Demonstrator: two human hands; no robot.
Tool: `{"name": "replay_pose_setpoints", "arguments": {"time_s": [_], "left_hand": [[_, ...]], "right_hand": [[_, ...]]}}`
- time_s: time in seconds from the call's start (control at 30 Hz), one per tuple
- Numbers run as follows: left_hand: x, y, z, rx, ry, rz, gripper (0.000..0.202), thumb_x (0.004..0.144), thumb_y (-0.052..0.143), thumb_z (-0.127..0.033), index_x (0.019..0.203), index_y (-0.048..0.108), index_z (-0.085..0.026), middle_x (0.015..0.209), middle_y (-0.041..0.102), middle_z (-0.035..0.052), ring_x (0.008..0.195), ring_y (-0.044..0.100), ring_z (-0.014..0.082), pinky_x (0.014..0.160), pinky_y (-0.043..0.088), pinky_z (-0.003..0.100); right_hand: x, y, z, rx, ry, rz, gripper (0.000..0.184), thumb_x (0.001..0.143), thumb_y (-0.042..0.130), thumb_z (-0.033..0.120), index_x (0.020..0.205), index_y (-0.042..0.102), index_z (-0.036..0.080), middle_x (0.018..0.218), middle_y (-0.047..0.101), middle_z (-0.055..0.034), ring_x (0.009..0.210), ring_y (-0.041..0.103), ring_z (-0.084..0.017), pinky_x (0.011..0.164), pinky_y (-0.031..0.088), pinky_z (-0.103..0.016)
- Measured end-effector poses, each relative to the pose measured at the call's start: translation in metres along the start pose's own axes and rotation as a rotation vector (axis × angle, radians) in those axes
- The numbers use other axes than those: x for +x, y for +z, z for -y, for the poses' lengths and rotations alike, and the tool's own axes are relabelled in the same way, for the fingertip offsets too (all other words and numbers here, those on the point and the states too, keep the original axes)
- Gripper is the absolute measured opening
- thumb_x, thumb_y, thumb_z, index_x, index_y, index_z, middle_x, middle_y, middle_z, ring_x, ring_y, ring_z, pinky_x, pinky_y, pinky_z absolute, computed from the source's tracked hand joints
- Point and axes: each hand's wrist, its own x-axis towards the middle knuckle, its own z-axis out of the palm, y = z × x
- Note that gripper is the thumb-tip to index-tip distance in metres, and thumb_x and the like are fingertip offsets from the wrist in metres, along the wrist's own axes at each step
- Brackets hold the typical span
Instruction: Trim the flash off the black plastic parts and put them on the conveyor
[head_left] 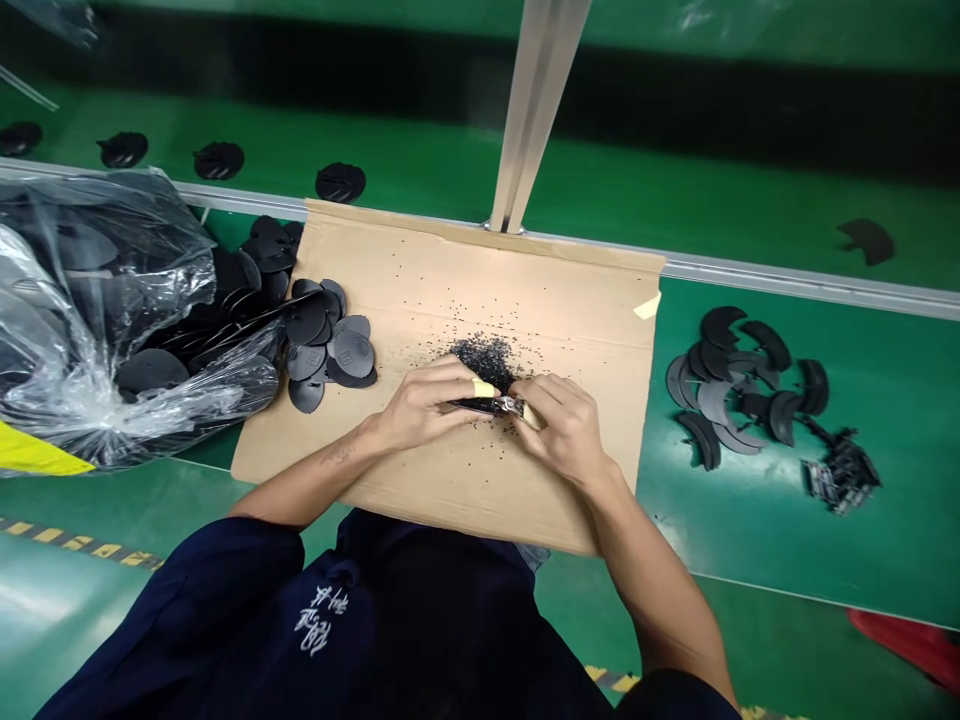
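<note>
My left hand [431, 402] is closed on a thin black plastic piece [474, 405], seen nearly edge-on over the cardboard sheet [420, 470]. Yellow tape wraps one of its fingers. Opposite it, my right hand [564, 425] is closed around a small shiny metal tool [510, 404] that looks like nippers; its handles are mostly hidden by the fingers. The tool's metal head meets the right end of the black piece. Just beyond both hands, a heap of tiny black scraps [484, 358] lies on the cardboard, with loose bits scattered around it.
Black oval discs [352, 352] are piled on the cardboard's left side, beside a clear plastic bag [97, 320] of more discs. At right, curved black pieces [716, 400] and small black parts [844, 475] lie on the green table. A metal post [536, 120] rises behind the cardboard.
</note>
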Motion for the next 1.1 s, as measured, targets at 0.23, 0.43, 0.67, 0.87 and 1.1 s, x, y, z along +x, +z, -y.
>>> {"name": "replay_pose_setpoints", "arguments": {"time_s": [0.23, 0.43, 0.67, 0.87, 1.1], "left_hand": [[-0.0011, 0.0003, 0.0015, -0.028, -0.003, 0.002, 0.021, 0.091, 0.077, -0.026, 0.112, 0.074, -0.020, 0.092, 0.079, 0.0044, 0.080, 0.069, 0.0144, 0.074, 0.055, 0.031], [-0.0013, 0.0012, 0.0009, -0.033, -0.009, -0.005, 0.019, 0.091, 0.077, -0.027, 0.109, 0.075, -0.020, 0.092, 0.079, 0.0048, 0.079, 0.068, 0.0143, 0.073, 0.055, 0.031], [-0.0016, 0.0015, 0.0001, -0.061, 0.025, -0.027, 0.018, 0.092, 0.077, -0.027, 0.107, 0.075, -0.018, 0.089, 0.077, 0.0048, 0.078, 0.067, 0.0141, 0.071, 0.054, 0.029], [0.0020, -0.0005, -0.0039, -0.003, -0.023, 0.029, 0.017, 0.095, 0.073, -0.029, 0.108, 0.073, -0.019, 0.088, 0.075, 0.0038, 0.080, 0.066, 0.0146, 0.072, 0.052, 0.029], [-0.0003, 0.0008, 0.0002, 0.337, 0.088, 0.000, 0.010, 0.095, 0.071, -0.021, 0.104, 0.075, -0.025, 0.095, 0.076, 0.0030, 0.091, 0.061, 0.0193, 0.082, 0.045, 0.036]], "right_hand": [[-0.0021, 0.0029, 0.0007, -0.054, 0.005, -0.004, 0.019, 0.095, 0.052, 0.017, 0.097, 0.071, 0.019, 0.076, 0.070, -0.0046, 0.068, 0.059, -0.017, 0.065, 0.044, -0.030], [-0.0031, 0.0044, 0.0023, -0.092, 0.011, -0.031, 0.018, 0.094, 0.054, 0.017, 0.096, 0.071, 0.020, 0.075, 0.069, -0.0050, 0.068, 0.059, -0.019, 0.063, 0.044, -0.031], [-0.0033, 0.0020, 0.0081, -0.136, 0.041, 0.032, 0.020, 0.089, 0.051, 0.011, 0.081, 0.066, 0.021, 0.065, 0.065, -0.0020, 0.060, 0.053, -0.016, 0.058, 0.037, -0.028], [-0.0029, 0.0044, 0.0018, -0.124, 0.095, 0.026, 0.022, 0.086, 0.049, 0.008, 0.076, 0.065, 0.019, 0.063, 0.064, -0.0009, 0.054, 0.049, -0.014, 0.054, 0.031, -0.027], [0.0005, 0.0044, 0.0002, -0.159, 0.092, 0.069, 0.018, 0.087, 0.053, 0.010, 0.083, 0.067, 0.020, 0.072, 0.068, -0.0037, 0.063, 0.054, -0.017, 0.061, 0.038, -0.031]]}}
